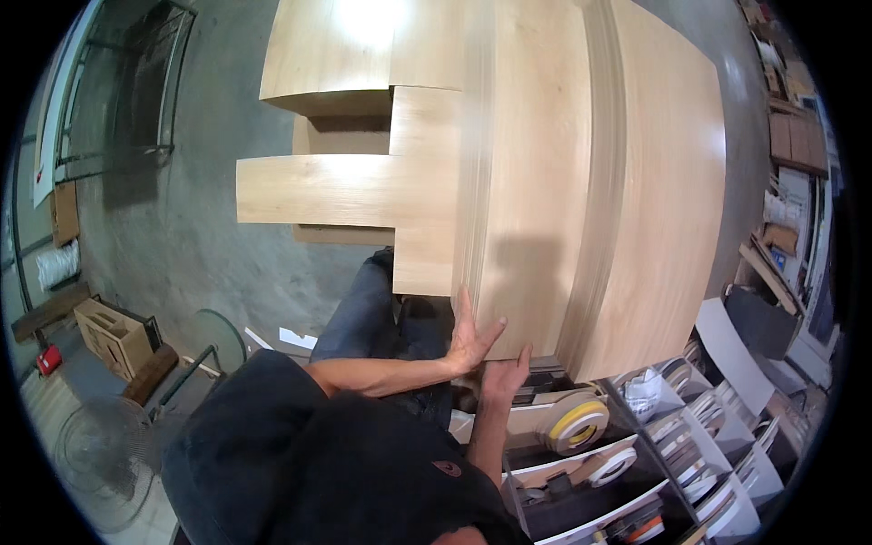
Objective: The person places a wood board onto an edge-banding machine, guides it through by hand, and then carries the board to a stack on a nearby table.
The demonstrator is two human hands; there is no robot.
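Light wood-grain panels [545, 182] lie before me, with grooved bands running lengthwise between their wide flat faces. At the near edge, my left hand [474, 345] rests against the wood with thumb and fingers spread apart. Just to its right and a little nearer, my right hand [498, 377] grips the same edge. One of its fingertips shows on top, and its other fingers are partly hidden. On the left side, a narrow board [313, 191] sticks out from the panels, with a brown surface [341, 138] showing in the gap behind it.
Edge-banding rolls [579, 423] and tools fill a divided rack [581, 518] at the lower right. A blurred fan [104, 463] and a wooden box [111, 336] stand at the left. A metal frame [123, 91] is at the far left; stacked boards [797, 141] line the right.
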